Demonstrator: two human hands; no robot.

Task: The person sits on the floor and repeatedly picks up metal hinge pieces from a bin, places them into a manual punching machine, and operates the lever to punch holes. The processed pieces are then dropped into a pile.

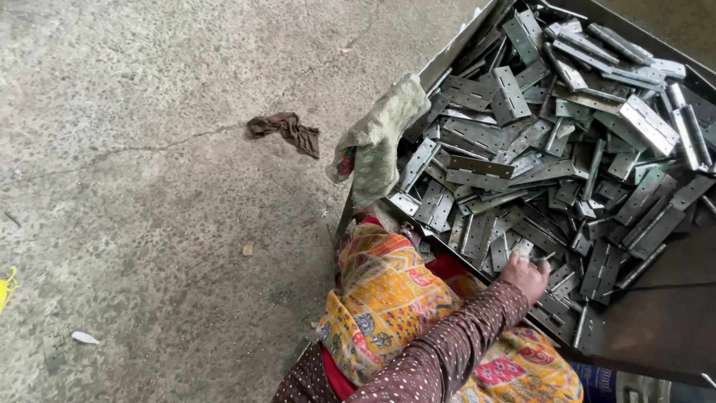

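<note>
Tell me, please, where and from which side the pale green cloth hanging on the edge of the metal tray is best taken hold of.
Grip the pale green cloth by its bunched fold at the top, where it drapes over the rim of the metal tray. Come from the floor side with an open hand: its loose tail hangs free there, while the tray side is crowded with sharp-edged steel hinges.

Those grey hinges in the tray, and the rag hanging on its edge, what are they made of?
The hinges look like bare grey metal, probably steel: flat, dull-shiny plates with screw holes. The rag draped over the tray rim looks like soft woven cloth, pale green, limp and folded.
</note>
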